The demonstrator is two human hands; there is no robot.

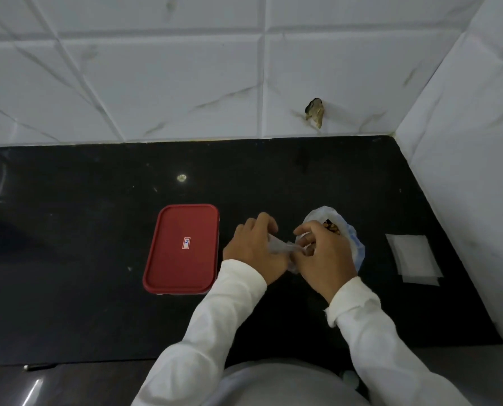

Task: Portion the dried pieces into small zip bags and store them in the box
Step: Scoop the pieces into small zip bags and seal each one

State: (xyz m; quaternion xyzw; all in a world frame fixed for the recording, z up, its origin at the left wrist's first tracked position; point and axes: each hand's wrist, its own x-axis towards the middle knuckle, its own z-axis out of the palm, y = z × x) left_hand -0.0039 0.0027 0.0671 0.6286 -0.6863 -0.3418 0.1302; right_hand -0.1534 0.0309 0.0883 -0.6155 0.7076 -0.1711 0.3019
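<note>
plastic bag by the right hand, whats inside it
Brown dried pieces show at the open mouth of the plastic bag. The right hand covers the rest, so how full it is cannot be seen.

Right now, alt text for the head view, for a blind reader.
The left hand and right hand pinch a small bag over a black counter, by a big bag of dried pieces. A red-lidded box lies left; flat bags lie right.

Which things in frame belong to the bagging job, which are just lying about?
Job: small zip bag, held by left hand and right hand; plastic bag of dried pieces; stack of empty zip bags; red-lidded box, closed.
Lying about: pale speck on the counter; broken patch in the wall tile.
</note>
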